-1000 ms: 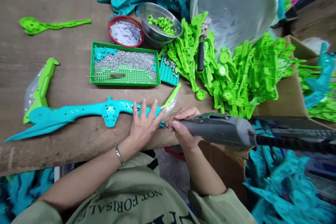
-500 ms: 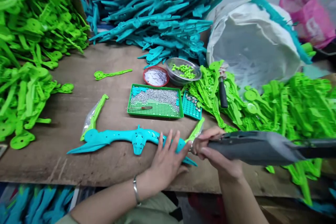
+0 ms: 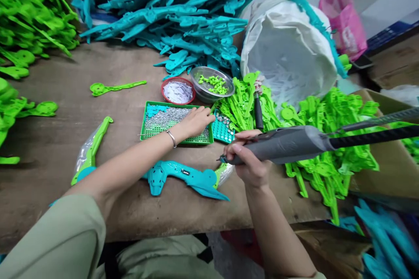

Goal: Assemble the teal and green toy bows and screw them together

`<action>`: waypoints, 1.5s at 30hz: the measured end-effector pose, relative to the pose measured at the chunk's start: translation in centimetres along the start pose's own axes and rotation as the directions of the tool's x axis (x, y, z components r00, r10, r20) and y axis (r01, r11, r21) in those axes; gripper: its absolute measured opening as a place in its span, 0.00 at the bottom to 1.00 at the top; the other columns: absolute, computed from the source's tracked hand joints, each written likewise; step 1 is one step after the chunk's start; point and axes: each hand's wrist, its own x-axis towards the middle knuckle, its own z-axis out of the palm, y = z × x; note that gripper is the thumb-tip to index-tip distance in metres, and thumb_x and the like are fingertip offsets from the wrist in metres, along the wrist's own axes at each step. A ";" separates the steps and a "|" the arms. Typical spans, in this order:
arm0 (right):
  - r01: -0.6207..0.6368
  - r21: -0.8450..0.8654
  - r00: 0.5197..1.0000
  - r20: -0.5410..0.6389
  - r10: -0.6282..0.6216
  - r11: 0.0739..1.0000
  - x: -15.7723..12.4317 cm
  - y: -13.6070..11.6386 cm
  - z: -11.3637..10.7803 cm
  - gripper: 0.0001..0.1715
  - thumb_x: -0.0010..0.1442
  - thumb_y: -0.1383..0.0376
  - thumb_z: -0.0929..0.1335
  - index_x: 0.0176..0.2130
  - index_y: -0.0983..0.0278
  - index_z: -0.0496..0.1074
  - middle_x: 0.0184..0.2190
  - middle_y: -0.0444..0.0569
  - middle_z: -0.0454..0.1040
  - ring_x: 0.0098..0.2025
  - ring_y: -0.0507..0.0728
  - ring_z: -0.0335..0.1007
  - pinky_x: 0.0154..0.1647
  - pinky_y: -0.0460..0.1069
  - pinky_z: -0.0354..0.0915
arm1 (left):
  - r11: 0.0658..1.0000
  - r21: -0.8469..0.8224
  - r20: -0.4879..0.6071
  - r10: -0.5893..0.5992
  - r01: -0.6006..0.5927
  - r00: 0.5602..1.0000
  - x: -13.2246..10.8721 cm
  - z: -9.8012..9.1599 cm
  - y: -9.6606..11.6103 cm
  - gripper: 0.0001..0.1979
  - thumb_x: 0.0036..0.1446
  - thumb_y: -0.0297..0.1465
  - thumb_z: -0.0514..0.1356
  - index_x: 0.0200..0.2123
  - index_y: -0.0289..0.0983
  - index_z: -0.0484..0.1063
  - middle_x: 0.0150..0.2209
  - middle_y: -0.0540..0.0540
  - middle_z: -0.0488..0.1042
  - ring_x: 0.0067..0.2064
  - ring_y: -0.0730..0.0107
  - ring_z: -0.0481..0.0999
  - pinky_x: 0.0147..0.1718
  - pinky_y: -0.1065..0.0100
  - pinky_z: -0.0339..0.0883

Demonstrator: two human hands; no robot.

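Note:
My left hand [image 3: 198,120] reaches over the right part of a green perforated tray [image 3: 144,118] that holds many small silver screws [image 3: 170,117]. Its fingers are bent and bunched downward, and their tips are hidden. In my right hand [image 3: 250,157] is a grey electric screwdriver [image 3: 288,144], its bit pointing left, lifted above the table. Below lies a blue plastic bow-shaped piece [image 3: 183,174], partly covered by my left forearm. Green curved limbs stick out at its two ends: a left limb [image 3: 96,148] and a right limb [image 3: 221,174], with clear film by each.
Behind the tray stand a red basket [image 3: 163,91] of white slips and a metal bowl [image 3: 204,93] of green bits. A blue tray [image 3: 222,130] holds round metal pieces. Blue parts [image 3: 170,13] and green parts [image 3: 327,139] are heaped around, beside a white sack [image 3: 255,39].
My left hand has left the blue piece and moved up to the screw tray. The screwdriver has lifted away from the piece's right end. The view has shifted right.

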 end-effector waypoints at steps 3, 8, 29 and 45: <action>0.028 0.032 1.000 0.008 -0.028 0.999 0.6 0.1 0.2 0.12 0.54 0.61 0.75 0.37 0.58 0.71 0.16 0.36 0.70 0.17 0.52 0.65 0.21 0.50 0.66 | 0.999 -0.037 0.021 0.027 -0.026 0.999 0.1 0.4 -0.6 0.13 0.62 0.21 0.54 0.47 0.34 0.73 0.46 0.39 0.75 0.48 0.57 0.70 0.45 0.60 0.62; 0.070 0.020 0.997 0.024 -0.071 0.997 2.2 1.1 1.4 0.13 0.55 0.60 0.74 0.37 0.58 0.68 0.16 0.36 0.69 0.17 0.53 0.65 0.23 0.50 0.65 | 0.995 -0.089 0.056 0.060 -0.055 0.997 0.5 0.1 -1.8 0.09 0.59 0.25 0.60 0.44 0.35 0.74 0.43 0.42 0.75 0.46 0.59 0.70 0.43 0.62 0.61; 0.002 -0.040 0.998 0.069 0.000 0.999 3.9 7.5 3.1 0.16 0.56 0.56 0.74 0.39 0.58 0.68 0.17 0.35 0.67 0.18 0.52 0.65 0.24 0.51 0.66 | 0.998 -0.056 -0.108 0.008 -0.015 0.994 -1.3 -1.4 -4.3 0.11 0.68 0.26 0.50 0.43 0.33 0.72 0.35 0.42 0.76 0.36 0.66 0.72 0.34 0.65 0.62; 0.066 -0.041 0.998 0.007 -0.065 0.997 3.9 4.6 4.2 0.17 0.54 0.53 0.74 0.38 0.57 0.68 0.16 0.35 0.65 0.17 0.51 0.63 0.22 0.50 0.62 | 0.887 -0.461 -0.220 -0.139 0.023 0.966 -14.8 -4.8 -0.1 0.11 0.64 0.25 0.57 0.41 0.37 0.80 0.42 0.43 0.82 0.43 0.67 0.82 0.41 0.64 0.78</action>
